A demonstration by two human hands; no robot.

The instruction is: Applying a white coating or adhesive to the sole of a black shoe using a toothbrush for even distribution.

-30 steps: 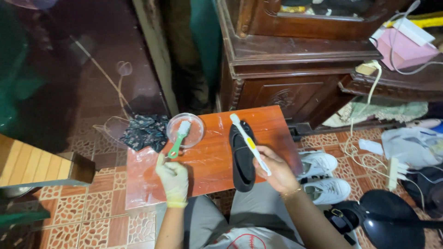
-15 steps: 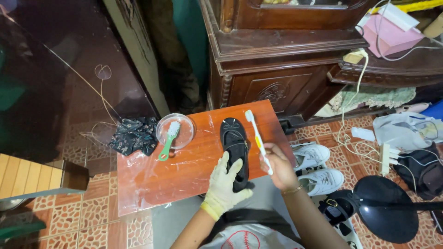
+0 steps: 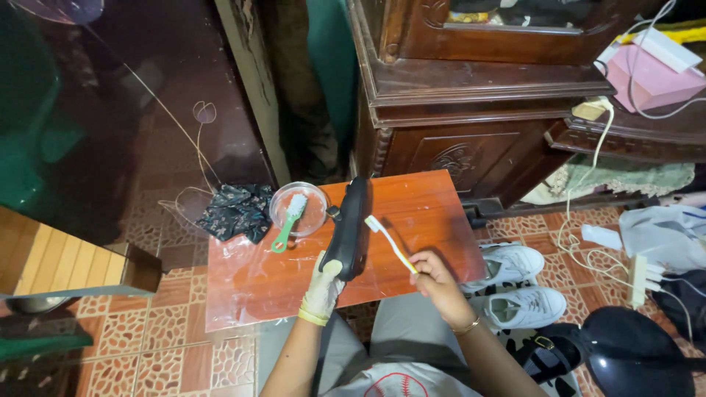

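My left hand, in a pale rubber glove, grips a black slipper by its near end and holds it up on edge above the small orange-brown table. My bare right hand holds a yellow-handled toothbrush, its white bristle head close to the slipper's side. A clear round bowl on the table holds a green brush with white bristles.
A dark patterned cloth hangs at the table's left back corner. A pair of white sneakers lies on the tiled floor to the right. A dark wooden cabinet stands behind; a power strip, cables and bags lie at right.
My left hand has taken hold of the slipper and lifted it off the table onto its edge. My right hand brought the toothbrush down toward it.
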